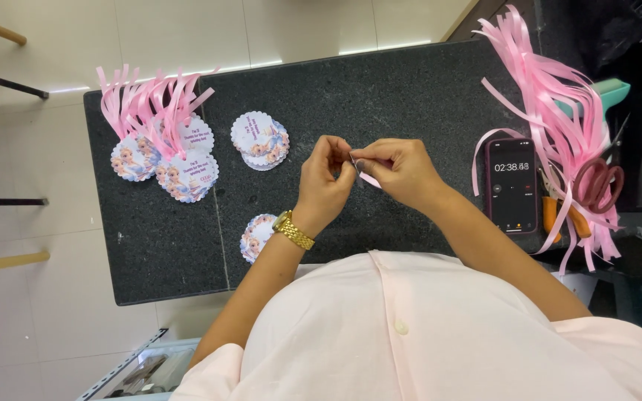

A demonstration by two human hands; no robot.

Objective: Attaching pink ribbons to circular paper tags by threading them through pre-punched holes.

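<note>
We see a short pink ribbon strip (369, 179) pinched between both hands near the centre of the surface (380, 96). The left hand (325, 182) and right hand (399, 172) meet fingertip to fingertip; each grip is clenched on the strip, w/ a small edge of something flat, prob. a card tag, just showing between them. We cannot tell more, as the fingers hide it.

Handling, in our judgement: the ribbon is very light, soft and limp, slick on its face, so it slips unless pinched close to the end. Hold near the tip, thumb vs. forefinger. Paper tags crease easily; take them by the rim.

Outward: a stack of round scalloped tags (260, 140) at 10 o'clock of the hands, one tag (255, 236) at 8 o'clock near the gold wristwatch (293, 229). Finished tags w/ ribbons (161, 141) lie far at 9–10 o'clock. At 3 o'clock: a phone (512, 186) showing a timer, then a bundle of loose ribbons (559, 111) over scissors (597, 184).

The surface is dark, speckled stone. Pale tiled floor (31, 148) lies beyond it.
</note>
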